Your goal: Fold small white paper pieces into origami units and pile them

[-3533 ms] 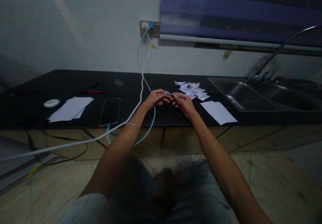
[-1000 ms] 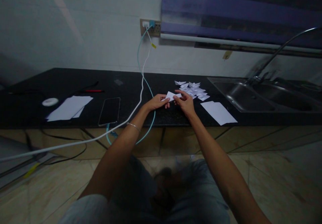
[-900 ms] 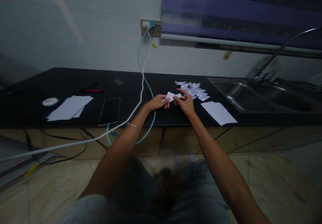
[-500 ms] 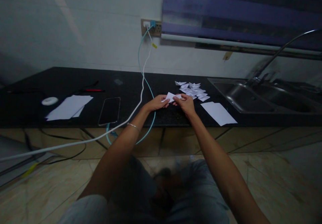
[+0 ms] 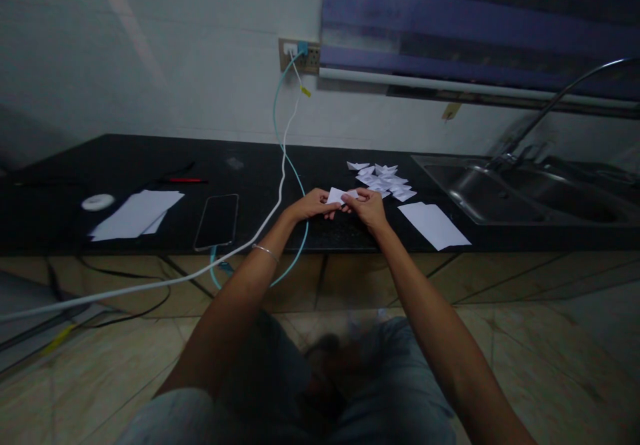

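Observation:
A small folded piece of white paper (image 5: 336, 195) is held between my two hands, above the front part of the black counter. My left hand (image 5: 314, 205) pinches its left side, thumb on top. On the right side, my right hand (image 5: 369, 206) grips it with thumb and fingers. Parts of the paper are hidden under the fingers. Just behind my right hand lies a cluster of several folded paper boats (image 5: 387, 181). To the right of that hand are flat sheets of white paper (image 5: 434, 225).
On the left of the counter (image 5: 260, 171) lie a paper stack (image 5: 137, 215), a white round object (image 5: 98, 202), a red pen (image 5: 186, 180) and a phone (image 5: 217, 221). A white cable (image 5: 283, 185) and a teal cable (image 5: 303, 245) cross the counter. At right is a metal sink (image 5: 495, 191).
The upper point of the folded paper has gone down, and the piece now looks flatter between my fingers. Both hands stay in nearly the same place.

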`<act>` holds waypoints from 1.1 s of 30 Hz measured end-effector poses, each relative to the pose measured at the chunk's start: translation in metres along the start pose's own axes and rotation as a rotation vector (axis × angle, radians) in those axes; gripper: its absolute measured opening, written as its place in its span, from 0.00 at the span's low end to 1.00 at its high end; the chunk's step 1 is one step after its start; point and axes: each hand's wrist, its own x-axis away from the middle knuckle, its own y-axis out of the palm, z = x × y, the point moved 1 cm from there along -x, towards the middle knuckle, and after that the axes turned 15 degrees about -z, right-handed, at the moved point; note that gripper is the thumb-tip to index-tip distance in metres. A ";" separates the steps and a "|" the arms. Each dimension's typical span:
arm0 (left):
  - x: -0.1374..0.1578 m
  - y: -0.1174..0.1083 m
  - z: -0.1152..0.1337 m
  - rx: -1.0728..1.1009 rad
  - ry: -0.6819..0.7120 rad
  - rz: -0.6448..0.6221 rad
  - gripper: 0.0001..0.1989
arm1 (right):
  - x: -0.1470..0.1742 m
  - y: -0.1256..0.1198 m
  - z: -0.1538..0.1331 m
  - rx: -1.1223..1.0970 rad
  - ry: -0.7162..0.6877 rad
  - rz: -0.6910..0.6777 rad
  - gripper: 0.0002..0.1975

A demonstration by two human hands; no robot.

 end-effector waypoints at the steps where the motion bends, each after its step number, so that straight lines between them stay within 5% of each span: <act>1: 0.000 0.000 0.000 0.002 0.005 -0.004 0.19 | 0.000 0.000 0.000 -0.001 0.000 -0.002 0.18; 24: -0.002 0.004 0.006 0.004 -0.102 0.045 0.23 | -0.003 -0.006 0.001 0.002 -0.033 0.186 0.18; 33: -0.003 0.001 0.000 0.050 -0.028 -0.007 0.22 | -0.002 -0.006 0.000 0.059 -0.019 0.218 0.16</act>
